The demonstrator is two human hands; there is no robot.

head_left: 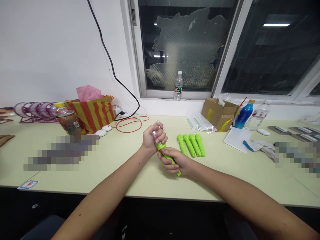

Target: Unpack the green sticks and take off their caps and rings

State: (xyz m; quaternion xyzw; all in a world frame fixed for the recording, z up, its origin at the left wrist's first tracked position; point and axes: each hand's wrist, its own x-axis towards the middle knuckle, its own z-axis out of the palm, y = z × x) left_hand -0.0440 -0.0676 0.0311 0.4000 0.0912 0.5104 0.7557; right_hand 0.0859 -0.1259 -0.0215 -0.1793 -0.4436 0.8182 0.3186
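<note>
My left hand is closed around a clear plastic piece at the top end of a bright green, flashlight-shaped plastic stick. Lower down, my right hand wraps round the green handle, whose tip pokes out below the fingers. The stick is tilted, its clear end up and to the left, and my fingers cover much of it. I cannot make out whether the clear piece is fixed to the green part. Just right of my hands, several similar green sticks lie side by side, wider heads away from me.
A striped bag, a yellow-capped bottle and a red cable are at left. Behind stand a cardboard box and plastic bags. White paper and a glove lie right. Another person's hand shows far left.
</note>
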